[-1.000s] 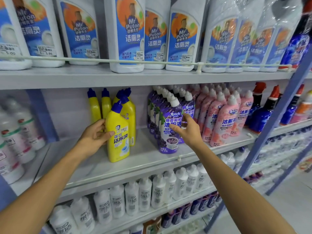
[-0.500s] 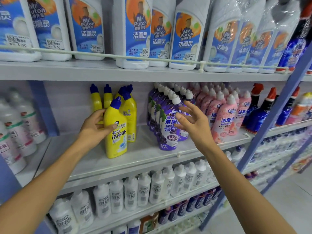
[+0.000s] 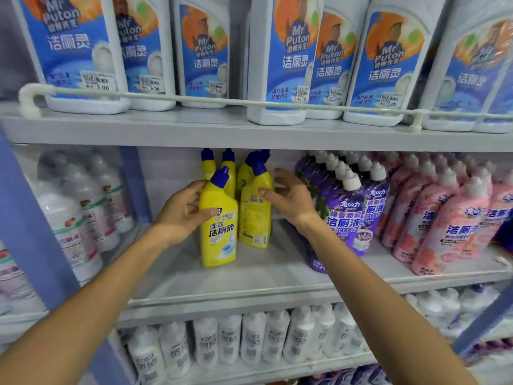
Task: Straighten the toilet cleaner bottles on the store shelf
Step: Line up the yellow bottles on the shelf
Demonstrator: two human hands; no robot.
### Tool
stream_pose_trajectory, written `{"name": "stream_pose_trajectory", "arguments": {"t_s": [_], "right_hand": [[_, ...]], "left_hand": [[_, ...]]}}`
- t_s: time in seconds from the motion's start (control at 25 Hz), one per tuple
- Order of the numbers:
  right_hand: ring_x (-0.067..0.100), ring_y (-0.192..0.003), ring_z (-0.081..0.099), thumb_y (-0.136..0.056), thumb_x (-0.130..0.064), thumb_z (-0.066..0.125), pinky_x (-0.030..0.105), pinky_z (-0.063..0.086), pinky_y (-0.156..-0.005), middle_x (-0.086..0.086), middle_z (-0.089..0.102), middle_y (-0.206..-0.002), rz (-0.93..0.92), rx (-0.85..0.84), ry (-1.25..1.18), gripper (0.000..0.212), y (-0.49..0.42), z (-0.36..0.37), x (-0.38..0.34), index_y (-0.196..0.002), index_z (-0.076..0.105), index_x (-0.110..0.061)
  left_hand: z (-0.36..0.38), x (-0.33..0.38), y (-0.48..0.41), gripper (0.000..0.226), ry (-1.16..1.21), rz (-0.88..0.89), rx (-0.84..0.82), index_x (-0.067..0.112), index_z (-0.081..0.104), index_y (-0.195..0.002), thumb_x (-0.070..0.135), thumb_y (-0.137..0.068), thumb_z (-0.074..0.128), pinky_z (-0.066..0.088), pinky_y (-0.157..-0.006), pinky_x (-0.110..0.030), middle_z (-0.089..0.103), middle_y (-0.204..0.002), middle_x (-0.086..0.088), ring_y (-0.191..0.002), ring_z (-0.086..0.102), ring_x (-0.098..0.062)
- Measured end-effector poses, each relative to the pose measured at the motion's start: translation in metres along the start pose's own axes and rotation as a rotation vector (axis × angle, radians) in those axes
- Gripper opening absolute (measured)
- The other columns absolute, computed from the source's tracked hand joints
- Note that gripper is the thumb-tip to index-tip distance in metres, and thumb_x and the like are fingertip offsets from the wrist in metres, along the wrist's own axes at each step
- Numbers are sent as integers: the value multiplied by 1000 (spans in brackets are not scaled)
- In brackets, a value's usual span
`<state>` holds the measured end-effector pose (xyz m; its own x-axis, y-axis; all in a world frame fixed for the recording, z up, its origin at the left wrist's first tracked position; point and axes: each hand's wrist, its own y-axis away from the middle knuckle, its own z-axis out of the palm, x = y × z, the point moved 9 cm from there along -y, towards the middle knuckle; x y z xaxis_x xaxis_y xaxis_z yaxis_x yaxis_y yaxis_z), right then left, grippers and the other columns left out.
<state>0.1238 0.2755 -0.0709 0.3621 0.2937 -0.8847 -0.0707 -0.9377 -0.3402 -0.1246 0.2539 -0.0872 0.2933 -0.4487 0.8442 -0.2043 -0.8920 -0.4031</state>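
Note:
Several yellow toilet cleaner bottles with blue caps stand on the grey middle shelf [image 3: 277, 276]. My left hand [image 3: 180, 212] grips the front yellow bottle [image 3: 220, 234] from its left side, thumb across the label. Just behind and to the right stands a second yellow bottle [image 3: 254, 218], turned sideways. My right hand [image 3: 291, 198] is at its upper right, fingers spread, thumb touching its shoulder. More yellow bottles [image 3: 219, 165] stand behind, partly hidden.
Purple bottles [image 3: 347, 215] and pink bottles [image 3: 449, 226] fill the shelf to the right. White bottles [image 3: 83, 215] stand at left past a blue upright [image 3: 33, 218]. Large white bottles [image 3: 277, 65] sit behind a rail on the shelf above; small white bottles [image 3: 249, 340] below.
My right hand left the purple bottles and moved left to the second yellow bottle. My left hand stays on the front yellow bottle. The camera moved closer.

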Motion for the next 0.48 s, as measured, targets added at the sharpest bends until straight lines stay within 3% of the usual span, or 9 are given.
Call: {"name": "stream_pose_trajectory", "arguments": {"t_s": [0.2,0.36,0.48], "right_hand": [[19,-93,67,-80,-22,86,35,59,-85,3,68,-108,-59,-29,111,64,-31,25,15,-135,54,-13],[16,-89,69,-78,-27,87,30,58,-81,5,70,-108,-94,-152,123,64,-39,39,15,-133,57,-16],[-3,-82,64,-77,-29,88,10,51,-72,-3,68,-103,-135,-191,143,63,-34,55,4,-132,59,-17]], "left_hand": [[-29,-10,-7,52,-40,12,41,30,56,-126,26,-78,74,59,-71,-22,69,-103,17,-87,66,-4],[-38,-21,-9,49,-31,-8,75,25,54,-130,11,-87,75,58,-65,-21,70,-98,19,-85,67,1],[-42,-26,-11,47,-36,-31,65,28,55,-128,6,-90,71,56,-65,-21,70,-109,5,-88,68,-2]]}}
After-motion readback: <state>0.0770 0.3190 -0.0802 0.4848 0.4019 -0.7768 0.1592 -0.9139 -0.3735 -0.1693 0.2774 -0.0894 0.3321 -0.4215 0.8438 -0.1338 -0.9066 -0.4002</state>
